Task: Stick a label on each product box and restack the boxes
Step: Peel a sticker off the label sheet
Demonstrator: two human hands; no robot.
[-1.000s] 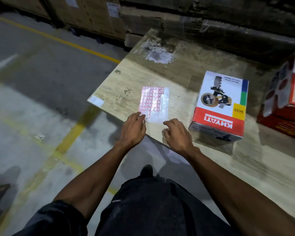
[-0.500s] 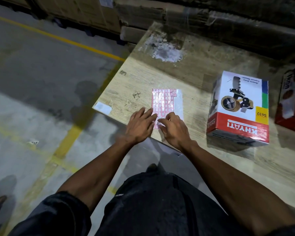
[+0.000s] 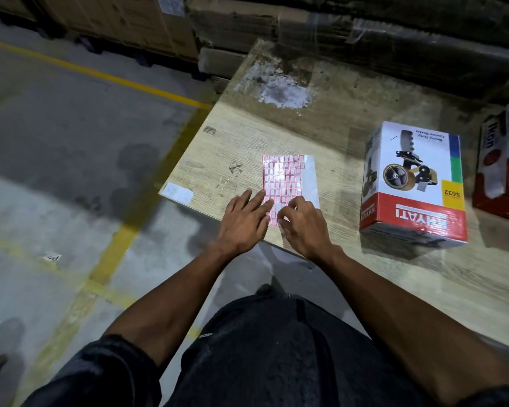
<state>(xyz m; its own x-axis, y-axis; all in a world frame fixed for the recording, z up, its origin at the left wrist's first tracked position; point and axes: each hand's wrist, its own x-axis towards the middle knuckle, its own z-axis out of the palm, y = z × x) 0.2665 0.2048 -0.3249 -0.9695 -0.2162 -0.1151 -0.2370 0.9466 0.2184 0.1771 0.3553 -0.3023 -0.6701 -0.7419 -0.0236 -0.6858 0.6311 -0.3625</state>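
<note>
A sheet of small red-bordered labels (image 3: 285,180) lies flat on the wooden table (image 3: 276,133) near its front edge. My left hand (image 3: 244,221) lies flat with straight fingers on the sheet's near left corner. My right hand (image 3: 303,223) is beside it with curled fingers, their tips picking at a label on the sheet's near edge. A white and red product box (image 3: 415,186) printed with a tape dispenser stands on the table to the right of the sheet, away from both hands.
Red and white boxes (image 3: 503,160) stand at the table's right edge. Wrapped cartons (image 3: 365,30) line the wall behind the table. To the left is concrete floor (image 3: 56,136) with yellow lines. A white patch (image 3: 282,92) marks the table's far part.
Both hands have moved up onto the near end of the label sheet and closer together. The right hand's fingers have curled onto a label. The camera view shifted, so the box appears further right.
</note>
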